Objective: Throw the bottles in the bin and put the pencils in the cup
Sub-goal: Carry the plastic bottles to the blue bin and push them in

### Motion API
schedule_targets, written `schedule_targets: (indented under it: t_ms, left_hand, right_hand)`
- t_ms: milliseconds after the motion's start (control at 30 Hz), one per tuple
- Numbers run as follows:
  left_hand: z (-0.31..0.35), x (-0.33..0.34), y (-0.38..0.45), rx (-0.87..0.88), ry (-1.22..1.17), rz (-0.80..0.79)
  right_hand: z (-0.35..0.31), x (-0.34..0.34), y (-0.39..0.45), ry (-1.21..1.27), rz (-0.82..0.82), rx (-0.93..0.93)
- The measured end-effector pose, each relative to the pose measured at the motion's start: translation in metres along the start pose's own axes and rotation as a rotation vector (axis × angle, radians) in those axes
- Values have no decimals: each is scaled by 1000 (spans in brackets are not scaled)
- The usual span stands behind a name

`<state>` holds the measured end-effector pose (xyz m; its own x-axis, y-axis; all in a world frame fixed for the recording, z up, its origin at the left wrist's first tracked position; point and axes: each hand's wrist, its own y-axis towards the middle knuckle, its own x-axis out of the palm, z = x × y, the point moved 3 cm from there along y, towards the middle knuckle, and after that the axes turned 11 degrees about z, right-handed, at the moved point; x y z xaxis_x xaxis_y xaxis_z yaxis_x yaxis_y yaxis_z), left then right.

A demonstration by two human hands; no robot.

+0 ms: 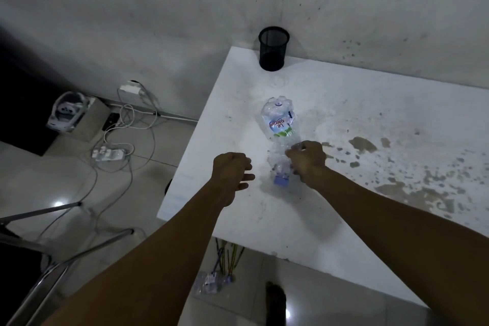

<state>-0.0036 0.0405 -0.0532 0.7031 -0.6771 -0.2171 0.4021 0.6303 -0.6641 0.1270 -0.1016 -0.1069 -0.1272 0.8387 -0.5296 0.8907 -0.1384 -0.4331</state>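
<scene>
We judge the task barely begun: our right hand (307, 160) closes on the crushed bottle (281, 137) lying on the tabletop (344, 219), our left hand (232, 169) hovers half-curled and empty, the cup (273, 48) looks empty, and pencils (229, 257) and another bottle (211, 282) lie on the floor.

- White table (330, 209), centre to right of frame; brown stains and flaked patches across its right half.
- Grey wall (132, 8) along the top, speckled dark at upper right.
- Power strip (108, 153) on the tiled floor (158, 145), left of centre, among looping white cables (137, 116).
- White device (67, 111) at far left (type unclear).
- Metal chair legs (79, 246), lower left.
</scene>
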Motion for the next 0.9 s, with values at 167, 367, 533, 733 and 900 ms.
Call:
schedule_targets:
  t_ms: [167, 367, 533, 733, 900]
  left_hand:
    - [-7, -28, -10, 59, 2, -34]
    - [-33, -90, -35, 127, 9, -59]
    - [-76, -165, -62, 148, -140, -103]
    - [-133, -245, -81, 99, -174, -52]
    - [-186, -293, -71, -18, -178, 60]
  right_hand:
    - [1, 10, -65, 107, -122, -1]
    - [15, 41, -168, 109, -271, -79]
    - [38, 70, -252, 78, -323, -125]
    - [71, 99, -333, 3, -481, -132]
    - [104, 120, -367, -124, -619, -51]
